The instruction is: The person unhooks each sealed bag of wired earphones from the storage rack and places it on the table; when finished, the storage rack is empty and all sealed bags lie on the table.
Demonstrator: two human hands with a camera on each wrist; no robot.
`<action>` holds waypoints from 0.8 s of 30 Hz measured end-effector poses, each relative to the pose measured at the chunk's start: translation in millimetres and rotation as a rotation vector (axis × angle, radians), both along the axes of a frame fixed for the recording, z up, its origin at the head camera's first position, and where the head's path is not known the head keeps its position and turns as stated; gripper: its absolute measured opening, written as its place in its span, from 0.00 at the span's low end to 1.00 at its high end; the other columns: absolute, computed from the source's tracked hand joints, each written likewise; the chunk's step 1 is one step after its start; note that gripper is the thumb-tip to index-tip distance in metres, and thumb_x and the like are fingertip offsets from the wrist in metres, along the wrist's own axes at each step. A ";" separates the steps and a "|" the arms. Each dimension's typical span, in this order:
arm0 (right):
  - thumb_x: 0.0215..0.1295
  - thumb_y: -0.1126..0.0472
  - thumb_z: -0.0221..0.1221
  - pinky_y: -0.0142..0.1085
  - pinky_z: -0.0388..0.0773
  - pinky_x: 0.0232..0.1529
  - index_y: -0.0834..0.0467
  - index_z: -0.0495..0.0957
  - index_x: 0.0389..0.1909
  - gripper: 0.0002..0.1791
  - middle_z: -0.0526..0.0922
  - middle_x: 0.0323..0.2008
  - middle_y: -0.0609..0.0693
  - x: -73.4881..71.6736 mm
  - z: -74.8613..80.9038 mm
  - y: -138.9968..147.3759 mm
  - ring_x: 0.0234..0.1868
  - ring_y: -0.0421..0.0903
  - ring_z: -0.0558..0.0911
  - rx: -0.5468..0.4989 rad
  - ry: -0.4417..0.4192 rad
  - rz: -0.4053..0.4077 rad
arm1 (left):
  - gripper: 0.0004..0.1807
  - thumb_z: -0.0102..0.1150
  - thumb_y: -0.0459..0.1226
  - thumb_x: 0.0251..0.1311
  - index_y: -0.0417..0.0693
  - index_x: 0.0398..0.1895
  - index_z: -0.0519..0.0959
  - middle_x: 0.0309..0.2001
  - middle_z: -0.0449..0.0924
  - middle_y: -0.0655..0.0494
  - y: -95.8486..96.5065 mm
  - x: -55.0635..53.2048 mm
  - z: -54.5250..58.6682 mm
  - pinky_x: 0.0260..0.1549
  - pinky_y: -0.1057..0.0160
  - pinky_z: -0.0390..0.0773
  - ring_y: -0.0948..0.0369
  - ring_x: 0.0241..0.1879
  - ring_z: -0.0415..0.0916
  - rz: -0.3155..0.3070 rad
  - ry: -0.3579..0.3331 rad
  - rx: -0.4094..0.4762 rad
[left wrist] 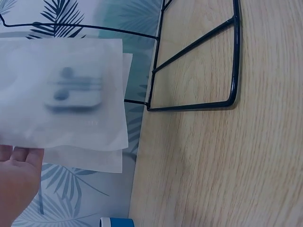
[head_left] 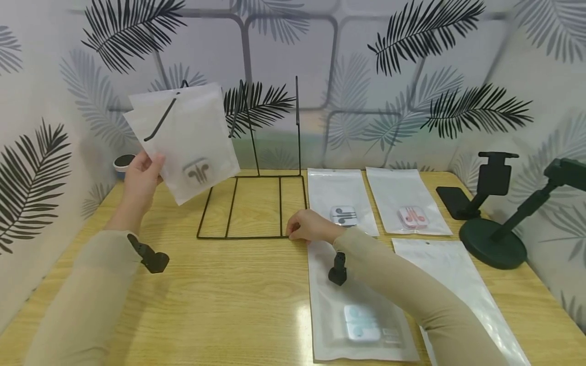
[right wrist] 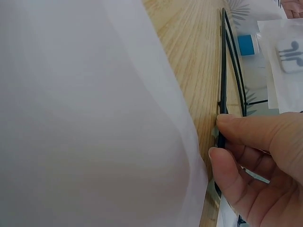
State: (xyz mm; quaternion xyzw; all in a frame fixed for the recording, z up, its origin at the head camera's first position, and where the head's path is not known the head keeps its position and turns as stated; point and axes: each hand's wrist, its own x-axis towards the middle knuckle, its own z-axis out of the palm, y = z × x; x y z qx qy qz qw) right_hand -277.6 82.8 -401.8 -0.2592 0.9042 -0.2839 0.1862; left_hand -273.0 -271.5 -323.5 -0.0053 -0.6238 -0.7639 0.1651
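My left hand pinches the lower left edge of a white zip pouch, thumb in front. The pouch hangs tilted on a hook of a black wire display rack. Dark earphones in a case show through it, and a second white pouch sits behind. With thumb and fingers, my right hand grips the front right corner of the rack's base; the right wrist view shows the base wire running into that grip. Two more hooks stick out to the right.
Right of the rack lie several pouches: one with black earphones, one with pink earphones, a large one with a pale blue case, and another partly under my right arm. A phone stand and a small jar flank them.
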 end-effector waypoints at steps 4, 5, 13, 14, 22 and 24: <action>0.56 0.69 0.63 0.31 0.74 0.16 0.58 0.80 0.25 0.05 0.79 0.24 0.46 -0.8 -1.1 0.3 0.18 0.40 0.72 -0.002 -0.006 -0.011 | 0.07 0.53 0.36 0.63 0.51 0.43 0.76 0.38 0.76 0.60 1.0 -1.5 -0.7 0.32 0.74 0.76 0.66 0.38 0.74 -0.011 0.007 0.037; 0.56 0.69 0.63 0.31 0.74 0.15 0.57 0.80 0.24 0.05 0.79 0.24 0.46 -0.8 -1.3 0.4 0.18 0.40 0.72 -0.002 -0.005 -0.011 | 0.07 0.53 0.36 0.64 0.51 0.43 0.77 0.38 0.76 0.60 1.2 -1.2 -0.6 0.31 0.74 0.77 0.66 0.37 0.75 -0.012 0.007 0.045; 0.58 0.69 0.62 0.31 0.75 0.16 0.58 0.80 0.25 0.05 0.79 0.25 0.46 -0.7 1.0 0.1 0.17 0.39 0.71 0.002 -0.017 -0.009 | 0.07 0.51 0.34 0.64 0.52 0.32 0.79 0.23 0.73 0.60 1.5 2.4 0.0 0.16 0.77 0.68 0.69 0.20 0.68 0.070 0.038 0.030; 0.58 0.69 0.62 0.31 0.75 0.16 0.58 0.80 0.26 0.04 0.79 0.25 0.46 -1.1 0.9 0.2 0.17 0.39 0.71 0.001 -0.016 -0.006 | 0.07 0.51 0.35 0.64 0.53 0.31 0.79 0.22 0.72 0.60 1.2 2.9 0.0 0.14 0.76 0.66 0.69 0.18 0.66 0.086 0.037 0.022; 0.58 0.69 0.62 0.31 0.74 0.15 0.58 0.80 0.25 0.04 0.78 0.24 0.46 -1.5 -0.1 -0.3 0.15 0.39 0.70 -0.004 -0.016 -0.002 | 0.05 0.50 0.37 0.65 0.54 0.39 0.77 0.20 0.65 0.61 -0.3 15.0 -1.0 0.12 0.76 0.62 0.69 0.16 0.61 0.137 -0.001 -0.043; 0.57 0.69 0.62 0.31 0.74 0.15 0.58 0.80 0.25 0.05 0.78 0.25 0.46 -0.9 0.0 -0.6 0.15 0.39 0.70 -0.001 -0.015 -0.003 | 0.05 0.50 0.37 0.65 0.54 0.39 0.76 0.18 0.63 0.61 -1.1 19.5 -1.1 0.12 0.76 0.60 0.69 0.14 0.58 0.146 -0.011 -0.062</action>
